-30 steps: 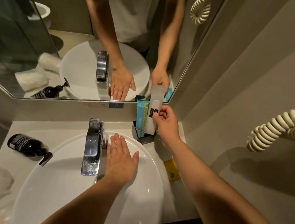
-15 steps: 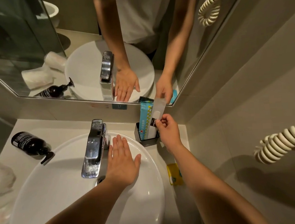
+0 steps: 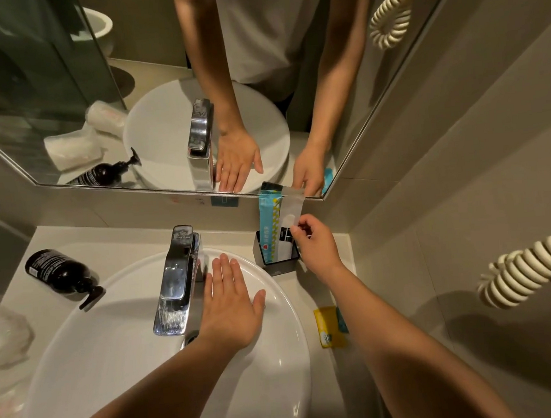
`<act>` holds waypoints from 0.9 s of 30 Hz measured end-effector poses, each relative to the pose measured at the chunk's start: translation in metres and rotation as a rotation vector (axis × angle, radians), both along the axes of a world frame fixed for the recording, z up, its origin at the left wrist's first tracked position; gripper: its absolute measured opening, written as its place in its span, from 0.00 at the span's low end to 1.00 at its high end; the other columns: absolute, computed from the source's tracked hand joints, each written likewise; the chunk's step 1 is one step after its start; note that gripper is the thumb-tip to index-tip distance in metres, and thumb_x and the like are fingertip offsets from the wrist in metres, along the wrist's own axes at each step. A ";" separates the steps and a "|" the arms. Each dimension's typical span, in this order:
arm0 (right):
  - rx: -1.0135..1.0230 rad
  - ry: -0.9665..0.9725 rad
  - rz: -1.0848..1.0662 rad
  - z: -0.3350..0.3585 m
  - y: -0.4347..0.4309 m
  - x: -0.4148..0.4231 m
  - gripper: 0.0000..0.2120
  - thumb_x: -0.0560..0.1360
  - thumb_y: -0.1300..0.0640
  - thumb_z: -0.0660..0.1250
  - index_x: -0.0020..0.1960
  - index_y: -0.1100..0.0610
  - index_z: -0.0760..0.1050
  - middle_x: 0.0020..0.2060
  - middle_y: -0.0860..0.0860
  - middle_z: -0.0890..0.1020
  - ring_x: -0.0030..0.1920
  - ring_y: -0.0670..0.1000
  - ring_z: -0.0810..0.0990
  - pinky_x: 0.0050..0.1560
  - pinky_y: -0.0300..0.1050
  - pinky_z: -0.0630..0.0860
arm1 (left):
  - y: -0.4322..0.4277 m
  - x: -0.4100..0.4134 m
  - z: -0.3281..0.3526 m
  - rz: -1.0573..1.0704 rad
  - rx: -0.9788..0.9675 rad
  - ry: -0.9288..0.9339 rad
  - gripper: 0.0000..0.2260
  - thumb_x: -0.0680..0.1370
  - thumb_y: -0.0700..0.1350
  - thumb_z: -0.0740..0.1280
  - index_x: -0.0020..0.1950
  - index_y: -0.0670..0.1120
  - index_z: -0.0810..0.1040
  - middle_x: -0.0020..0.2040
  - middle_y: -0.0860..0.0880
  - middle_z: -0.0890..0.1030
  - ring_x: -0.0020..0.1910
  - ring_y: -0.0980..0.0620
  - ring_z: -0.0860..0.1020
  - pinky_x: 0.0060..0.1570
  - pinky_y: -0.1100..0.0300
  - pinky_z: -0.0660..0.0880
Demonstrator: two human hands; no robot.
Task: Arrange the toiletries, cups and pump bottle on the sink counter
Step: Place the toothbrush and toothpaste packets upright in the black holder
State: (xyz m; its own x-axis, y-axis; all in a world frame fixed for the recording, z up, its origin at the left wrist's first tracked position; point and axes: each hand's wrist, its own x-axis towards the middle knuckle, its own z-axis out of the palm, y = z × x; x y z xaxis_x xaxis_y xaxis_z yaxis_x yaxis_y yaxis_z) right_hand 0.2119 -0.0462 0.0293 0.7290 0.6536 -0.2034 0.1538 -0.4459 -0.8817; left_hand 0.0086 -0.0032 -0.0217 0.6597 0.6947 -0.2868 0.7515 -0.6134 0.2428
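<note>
Pump bottle [image 3: 58, 270], packet [image 3: 269, 225] print: illegible

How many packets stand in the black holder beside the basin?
2 in the black square holder: a teal patterned packet on the left, a translucent white packet on the right, pinched by the right hand. Others may hide inside.

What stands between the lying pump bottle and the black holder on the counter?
The chrome faucet, at the back rim of the basin, with fingertips of the left hand beside it; head view.

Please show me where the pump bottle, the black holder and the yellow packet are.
pump bottle [image 3: 55, 271], head view, on its dark body.
black holder [image 3: 280, 268], head view, on its front wall.
yellow packet [image 3: 329, 326], head view, on its flat face.
</note>
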 end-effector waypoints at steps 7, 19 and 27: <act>-0.016 -0.008 -0.009 -0.005 0.001 0.003 0.04 0.81 0.59 0.66 0.54 0.57 0.78 0.48 0.60 0.82 0.47 0.58 0.80 0.54 0.54 0.81 | 0.000 -0.001 -0.007 0.000 0.019 -0.030 0.39 0.82 0.65 0.42 0.79 0.39 0.32 0.81 0.39 0.33 0.81 0.41 0.32 0.80 0.44 0.36; 0.020 0.025 -0.101 0.004 -0.020 0.004 0.09 0.82 0.61 0.65 0.61 0.56 0.79 0.47 0.50 0.81 0.44 0.44 0.77 0.38 0.30 0.76 | 0.000 -0.001 -0.006 0.000 0.024 -0.028 0.39 0.83 0.65 0.44 0.81 0.39 0.35 0.82 0.38 0.35 0.81 0.41 0.35 0.79 0.45 0.36; -0.144 0.022 -0.281 -0.016 -0.083 -0.011 0.04 0.80 0.55 0.68 0.52 0.55 0.79 0.45 0.49 0.82 0.46 0.50 0.81 0.47 0.41 0.79 | 0.002 0.000 0.001 -0.010 -0.004 -0.008 0.39 0.83 0.64 0.45 0.81 0.38 0.36 0.82 0.37 0.36 0.82 0.40 0.36 0.80 0.44 0.38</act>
